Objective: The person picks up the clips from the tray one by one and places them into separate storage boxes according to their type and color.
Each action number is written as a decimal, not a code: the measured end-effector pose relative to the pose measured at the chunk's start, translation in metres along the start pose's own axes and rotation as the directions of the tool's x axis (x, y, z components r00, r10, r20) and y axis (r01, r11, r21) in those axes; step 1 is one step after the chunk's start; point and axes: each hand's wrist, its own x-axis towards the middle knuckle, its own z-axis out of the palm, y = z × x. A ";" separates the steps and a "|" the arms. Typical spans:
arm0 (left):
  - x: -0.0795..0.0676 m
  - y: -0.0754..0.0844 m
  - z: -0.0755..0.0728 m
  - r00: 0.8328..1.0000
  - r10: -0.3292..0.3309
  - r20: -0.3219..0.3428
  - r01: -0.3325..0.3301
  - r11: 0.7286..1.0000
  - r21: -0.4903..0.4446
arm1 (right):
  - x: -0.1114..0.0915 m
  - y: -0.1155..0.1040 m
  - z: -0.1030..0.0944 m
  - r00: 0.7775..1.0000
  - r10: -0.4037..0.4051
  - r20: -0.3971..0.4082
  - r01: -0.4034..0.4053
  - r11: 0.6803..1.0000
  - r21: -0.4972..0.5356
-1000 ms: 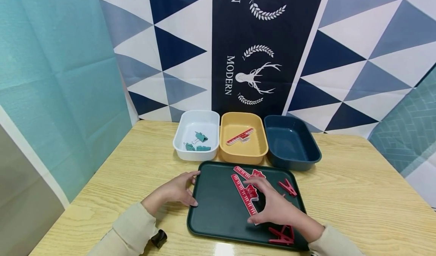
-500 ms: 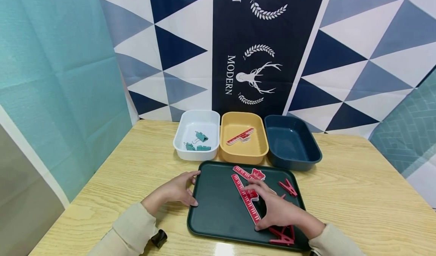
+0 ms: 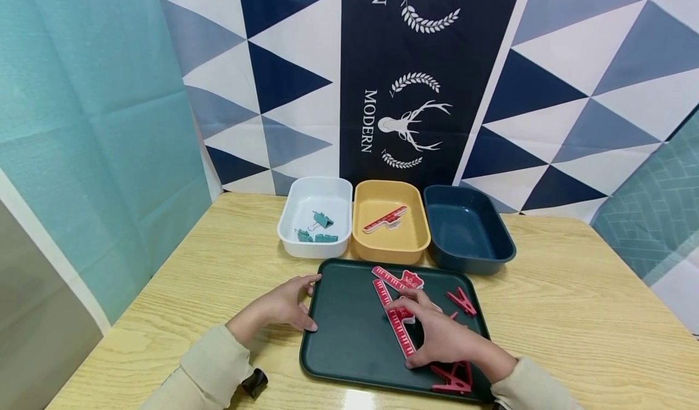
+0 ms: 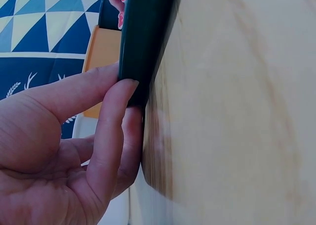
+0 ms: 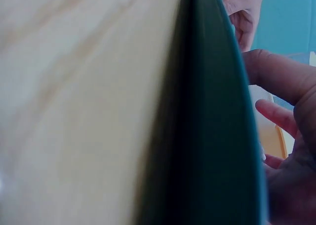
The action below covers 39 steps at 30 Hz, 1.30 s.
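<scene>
- The left hand (image 3: 284, 304) holds the left edge of the dark green tray (image 3: 341, 337); its thumb and fingers are bent at the rim, with a small gap between them.
- The right hand (image 3: 445, 335) is above the right half of the tray, at the long red clip (image 3: 401, 335) with a piano-key pattern, which lies slantwise there.
- Its thumb is at the near end of this clip and its other fingers reach over the middle, spread well apart; whether they grip firmly, I cannot tell.
- A second piano-key clip (image 3: 385, 275) lies just beyond.
- Near the tray's right side are a small red clip (image 3: 462, 301) and, closer to the person, more red clips (image 3: 453, 382).
- Behind the tray, on the wooden tabletop (image 3: 579, 295), three boxes stand in a row: a white box (image 3: 314, 250) with teal binder clips (image 3: 323, 219), a yellow box (image 3: 389, 254) with one red clip, and a dark blue box (image 3: 469, 253).
</scene>
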 end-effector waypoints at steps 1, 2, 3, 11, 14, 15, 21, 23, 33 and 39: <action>0.000 0.000 0.000 1.000 0.001 0.001 -0.001 1.000 -0.002 | 0.000 0.000 0.000 1.000 0.001 -0.004 -0.001 1.000 -0.002; 0.000 0.000 0.000 1.000 0.001 0.001 -0.001 1.000 -0.004 | 0.000 -0.001 0.000 1.000 -0.003 -0.008 0.003 1.000 0.001; 0.000 -0.001 0.000 1.000 0.001 0.001 -0.001 1.000 -0.005 | 0.000 -0.001 0.000 1.000 -0.002 -0.011 0.002 1.000 0.009; 0.000 -0.001 0.000 1.000 -0.001 0.004 0.001 1.000 -0.009 | 0.003 -0.003 0.001 0.998 0.028 -0.063 -0.022 0.996 0.088; 0.000 -0.001 0.000 1.000 -0.006 0.000 0.006 1.000 -0.005 | 0.004 -0.004 0.002 0.995 0.042 -0.090 -0.035 0.996 0.079; 0.000 -0.001 0.000 1.000 -0.008 -0.001 0.008 1.000 -0.003 | 0.004 -0.005 0.002 0.994 0.045 -0.100 -0.038 0.997 0.071; 0.001 -0.001 0.000 1.000 -0.011 -0.005 0.011 1.000 0.006 | 0.004 -0.010 0.000 0.986 0.077 -0.146 -0.070 0.996 0.049; 0.001 -0.001 0.000 1.000 -0.010 -0.006 0.010 1.000 0.010 | 0.003 -0.011 -0.001 0.984 0.090 -0.156 -0.083 0.995 0.055; 0.002 -0.002 0.001 1.000 -0.021 -0.006 0.021 1.000 0.017 | -0.003 -0.019 -0.004 0.971 0.097 -0.217 -0.080 0.993 0.085; 0.002 -0.003 0.000 1.000 -0.006 0.000 0.006 1.000 0.002 | -0.002 -0.023 -0.009 0.959 0.073 -0.272 -0.045 0.993 0.109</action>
